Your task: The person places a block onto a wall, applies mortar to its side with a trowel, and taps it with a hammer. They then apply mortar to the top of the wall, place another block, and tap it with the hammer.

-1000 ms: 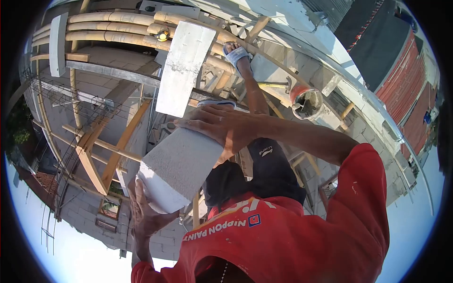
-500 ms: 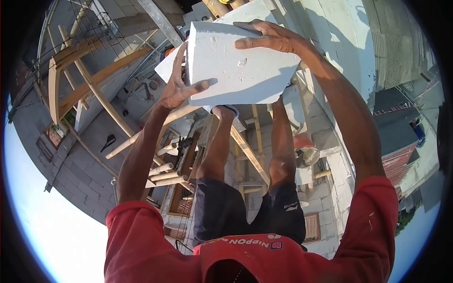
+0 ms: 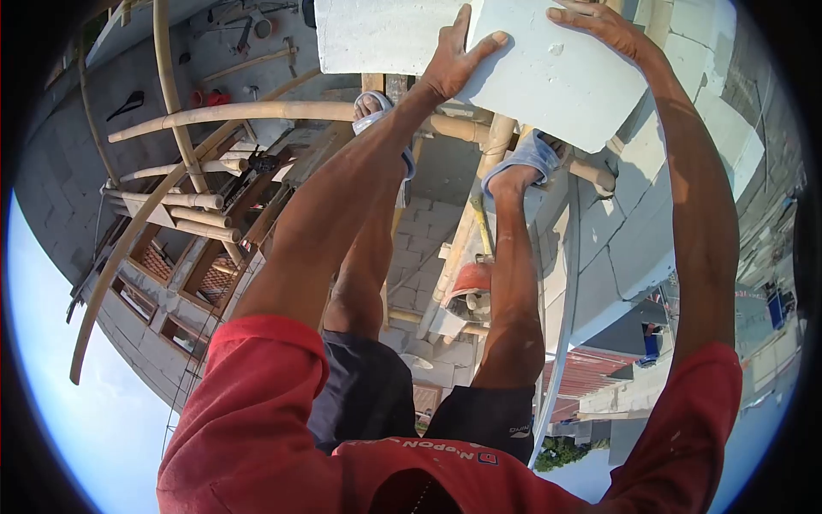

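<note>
Together, two bare hands grip a white block [image 3: 561, 81] held out ahead of the body, its broad face lit by the sun and one corner pointing down and to the right. The left hand [image 3: 451, 62] clasps the block's left edge, thumb on the face; the right hand [image 3: 615, 31], partly cut off by the top of the view, closes over the far right portion. Just left of the grip sits a second white block [image 3: 372, 41]; whether the two touch cannot be told. Below the grip, blue sandals [image 3: 524, 159] cover the feet, the right toes partly hidden behind the held block. Left of the grip and nearer the body, a long bamboo pole [image 3: 265, 110] runs toward the left foot. Lower still, between the shins, stands a red bucket [image 3: 473, 277]. Right of the grip stretches a pale block wall [image 3: 629, 244]. Closest to the camera are dark shorts [image 3: 364, 385] and a red shirt [image 3: 257, 420].
</note>
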`<state>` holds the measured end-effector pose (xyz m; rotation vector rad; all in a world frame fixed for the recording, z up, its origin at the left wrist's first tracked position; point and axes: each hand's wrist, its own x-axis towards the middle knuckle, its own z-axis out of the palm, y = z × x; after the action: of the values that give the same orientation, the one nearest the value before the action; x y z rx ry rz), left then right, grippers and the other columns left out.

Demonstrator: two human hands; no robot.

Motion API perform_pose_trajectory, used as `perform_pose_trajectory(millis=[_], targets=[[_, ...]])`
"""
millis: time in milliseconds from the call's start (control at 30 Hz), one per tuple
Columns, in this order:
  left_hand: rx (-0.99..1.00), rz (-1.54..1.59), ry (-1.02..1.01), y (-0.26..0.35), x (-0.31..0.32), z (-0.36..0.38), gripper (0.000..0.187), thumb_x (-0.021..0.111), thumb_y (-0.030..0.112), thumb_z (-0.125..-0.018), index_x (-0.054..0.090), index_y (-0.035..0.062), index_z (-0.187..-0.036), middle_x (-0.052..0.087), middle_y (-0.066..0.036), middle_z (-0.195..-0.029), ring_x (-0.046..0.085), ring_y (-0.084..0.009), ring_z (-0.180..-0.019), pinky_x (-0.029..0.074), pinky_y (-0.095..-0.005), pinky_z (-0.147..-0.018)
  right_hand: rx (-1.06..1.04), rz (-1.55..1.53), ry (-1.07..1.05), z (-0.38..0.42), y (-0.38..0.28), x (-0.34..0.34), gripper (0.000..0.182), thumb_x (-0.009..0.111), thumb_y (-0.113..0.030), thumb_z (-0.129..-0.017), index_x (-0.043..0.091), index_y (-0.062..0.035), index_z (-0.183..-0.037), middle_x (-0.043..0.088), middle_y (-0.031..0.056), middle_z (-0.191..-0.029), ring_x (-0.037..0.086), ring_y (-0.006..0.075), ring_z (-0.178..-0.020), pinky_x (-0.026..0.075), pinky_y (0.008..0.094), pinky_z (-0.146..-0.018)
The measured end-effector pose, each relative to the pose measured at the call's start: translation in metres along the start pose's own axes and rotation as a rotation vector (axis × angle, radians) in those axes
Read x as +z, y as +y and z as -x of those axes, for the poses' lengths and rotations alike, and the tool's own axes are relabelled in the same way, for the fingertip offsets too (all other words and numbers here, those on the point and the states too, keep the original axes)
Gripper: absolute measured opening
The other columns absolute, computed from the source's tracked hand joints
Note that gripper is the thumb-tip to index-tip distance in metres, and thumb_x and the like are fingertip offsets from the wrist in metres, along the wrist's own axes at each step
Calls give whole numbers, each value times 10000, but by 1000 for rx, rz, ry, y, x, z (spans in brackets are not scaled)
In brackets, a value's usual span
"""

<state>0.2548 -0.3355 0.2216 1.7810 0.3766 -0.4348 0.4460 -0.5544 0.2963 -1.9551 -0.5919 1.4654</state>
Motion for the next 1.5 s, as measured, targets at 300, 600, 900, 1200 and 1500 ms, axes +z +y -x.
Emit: perform_pose_trajectory(millis=[300, 600, 900, 1200, 1500], targets=[[-190, 19, 74, 18, 5, 9, 1251, 492, 813, -832, 63, -109, -1563, 357, -442, -1388, 533, -473, -1212, 491, -464, -990, 59, 95, 30, -11, -4, 0, 1003, 679, -801, -712, 588, -67, -1391, 706, 218, -1148, 716, 322, -1013, 557, 423, -889], [-257, 135, 21, 20, -1, 2, 1317, 385, 915, -794, 144, -144, -1538, 336, -499, -1402, 465, -547, -1311, 472, -530, -1040, 177, 295, 352, -14, 2, 43, 1045, 636, -836, -715, 563, -54, -1404, 710, 226, -1139, 724, 332, -1001, 552, 419, -906], [-339, 225, -2, 28, -3, 17, 1369, 387, 932, -776, 142, -201, -1504, 257, -487, -1478, 367, -541, -1389, 372, -496, -1143, 280, 248, 237, -17, -34, 43, 963, 578, -802, -805, 566, -49, -1404, 681, 236, -1213, 676, 358, -1115, 501, 446, -988], [-469, 368, 249, 29, -40, 87, 1042, 400, 784, -921, 352, -71, -1514, 436, -336, -1482, 438, -405, -1397, 327, -428, -1173, 150, 834, 612, -34, -54, 93, 861, 603, -673, -891, 411, -126, -1528, 397, 247, -1529, 354, 432, -1428, 260, 549, -1167], [-804, 990, 755, -115, -160, 183, 636, 571, 544, -981, 518, -17, -1276, 620, -171, -1161, 638, -253, -1000, 533, -381, -892, 399, 701, 488, -66, -78, 111, 949, 580, -696, -894, 359, -35, -1539, 394, 295, -1516, 335, 455, -1428, 288, 516, -1179]])
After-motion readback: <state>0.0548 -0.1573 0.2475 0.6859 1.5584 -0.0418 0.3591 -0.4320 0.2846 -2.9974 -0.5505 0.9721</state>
